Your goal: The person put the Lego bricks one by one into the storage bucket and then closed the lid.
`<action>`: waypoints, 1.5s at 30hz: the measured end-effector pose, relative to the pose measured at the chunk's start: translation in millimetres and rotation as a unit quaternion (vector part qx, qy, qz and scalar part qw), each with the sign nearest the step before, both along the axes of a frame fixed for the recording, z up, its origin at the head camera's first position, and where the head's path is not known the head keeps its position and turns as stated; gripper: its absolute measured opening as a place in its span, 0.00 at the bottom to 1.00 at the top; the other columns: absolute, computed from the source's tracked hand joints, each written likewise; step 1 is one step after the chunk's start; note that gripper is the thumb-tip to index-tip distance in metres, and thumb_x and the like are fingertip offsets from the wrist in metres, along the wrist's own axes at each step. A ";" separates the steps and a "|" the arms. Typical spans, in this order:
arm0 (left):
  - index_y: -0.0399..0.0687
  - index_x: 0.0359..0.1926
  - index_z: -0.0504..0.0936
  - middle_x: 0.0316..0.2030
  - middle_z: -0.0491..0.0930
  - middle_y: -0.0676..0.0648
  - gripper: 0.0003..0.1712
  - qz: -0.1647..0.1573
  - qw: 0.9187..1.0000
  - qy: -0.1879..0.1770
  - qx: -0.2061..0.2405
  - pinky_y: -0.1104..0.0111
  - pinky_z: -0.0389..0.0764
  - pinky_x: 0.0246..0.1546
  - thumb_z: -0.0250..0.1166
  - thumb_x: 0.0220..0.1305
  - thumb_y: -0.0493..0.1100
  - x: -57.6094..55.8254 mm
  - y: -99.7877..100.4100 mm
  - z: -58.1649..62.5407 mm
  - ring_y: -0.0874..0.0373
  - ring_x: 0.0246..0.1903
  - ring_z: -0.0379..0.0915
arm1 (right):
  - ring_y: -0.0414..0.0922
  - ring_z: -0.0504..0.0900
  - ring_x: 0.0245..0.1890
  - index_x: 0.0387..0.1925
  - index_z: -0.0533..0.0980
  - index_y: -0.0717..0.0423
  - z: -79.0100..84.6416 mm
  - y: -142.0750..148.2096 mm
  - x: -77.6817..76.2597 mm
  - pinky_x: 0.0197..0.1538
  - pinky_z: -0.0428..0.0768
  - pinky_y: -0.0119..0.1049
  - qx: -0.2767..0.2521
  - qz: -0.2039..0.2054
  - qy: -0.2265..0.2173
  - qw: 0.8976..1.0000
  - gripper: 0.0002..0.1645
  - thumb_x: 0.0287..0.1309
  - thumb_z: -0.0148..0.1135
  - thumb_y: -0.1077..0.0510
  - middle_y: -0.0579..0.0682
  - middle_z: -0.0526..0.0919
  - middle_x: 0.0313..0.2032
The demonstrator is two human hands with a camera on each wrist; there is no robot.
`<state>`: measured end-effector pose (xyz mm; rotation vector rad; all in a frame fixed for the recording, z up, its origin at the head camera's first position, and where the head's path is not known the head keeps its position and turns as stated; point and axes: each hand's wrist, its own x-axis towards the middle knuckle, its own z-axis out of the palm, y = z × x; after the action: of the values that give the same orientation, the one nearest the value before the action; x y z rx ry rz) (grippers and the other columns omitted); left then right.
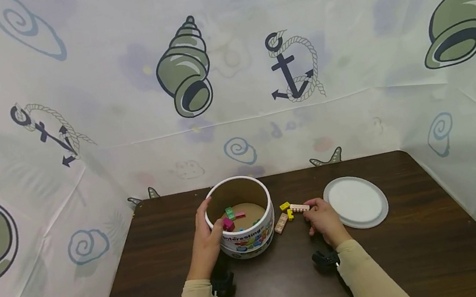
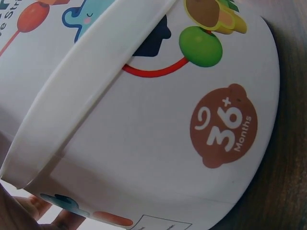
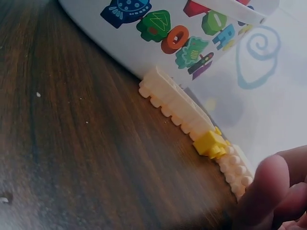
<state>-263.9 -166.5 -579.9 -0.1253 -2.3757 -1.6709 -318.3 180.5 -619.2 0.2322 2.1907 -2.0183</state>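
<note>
A white round bucket (image 1: 248, 244) with colourful printed pictures stands upright on the table. My left hand (image 1: 206, 238) grips its left rim, thumb over the edge and fingers along the outside. Inside lie several toy bricks, among them a green brick (image 1: 230, 213) and a magenta brick (image 1: 228, 224). Right of the bucket, my right hand (image 1: 325, 219) pinches the end of a peach brick (image 1: 299, 207) between thumb and fingers. A second peach brick (image 3: 175, 103) lies against the bucket's foot, studs sideways. Small yellow bricks (image 3: 211, 144) sit between the two peach ones.
A white round lid or plate (image 1: 355, 201) lies flat on the dark wooden table (image 1: 281, 293), just right of my right hand. Behind the table and at its sides hangs a pale cloth (image 1: 239, 69) printed with shells and anchors.
</note>
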 end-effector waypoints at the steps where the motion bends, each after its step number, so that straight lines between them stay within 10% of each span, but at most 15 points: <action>1: 0.76 0.83 0.57 0.83 0.56 0.49 0.38 0.000 1.000 -0.001 0.001 0.31 0.63 0.77 0.62 0.80 0.53 0.0 0.0 0.2 0.34 0.79 0.62 | 0.40 0.69 0.17 0.63 0.73 0.65 0.0 -0.5 0.2 0.21 0.79 0.34 0.004 -0.002 0.002 1.000 0.22 0.71 0.61 0.66 0.50 0.75 0.31; 19: 0.71 0.85 0.56 0.84 0.55 0.46 0.39 -0.003 1.000 0.001 0.001 0.30 0.62 0.77 0.62 0.81 0.52 1.0 0.8 3.0 0.32 0.79 0.60 | 0.41 0.74 0.14 0.58 0.76 0.65 -6.5 -4.5 -1.8 0.20 0.84 0.40 0.029 -0.021 0.029 0.999 0.16 0.76 0.62 0.60 0.52 0.78 0.32; 34: 0.74 0.84 0.56 0.84 0.54 0.47 0.39 0.009 1.000 -0.015 0.000 0.30 0.62 0.77 0.60 0.80 0.47 1.2 2.1 1.4 0.34 0.80 0.60 | 0.40 0.75 0.22 0.63 0.67 0.55 -12.4 10.9 -6.7 0.22 0.77 0.30 -0.132 -0.003 0.032 0.991 0.19 0.81 0.61 0.53 0.58 0.84 0.53; 45: 0.74 0.84 0.56 0.83 0.56 0.47 0.39 0.005 1.000 -0.012 0.002 0.30 0.64 0.76 0.61 0.80 0.50 2.7 1.0 3.3 0.33 0.79 0.62 | 0.40 0.72 0.23 0.66 0.74 0.54 -11.6 12.6 -3.2 0.23 0.77 0.31 -0.166 0.020 0.026 0.986 0.18 0.86 0.51 0.52 0.55 0.77 0.48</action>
<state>-261.1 -165.5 -576.6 -0.0941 -2.3866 -1.6820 -321.5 193.1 -630.8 0.0937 1.8296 -2.3457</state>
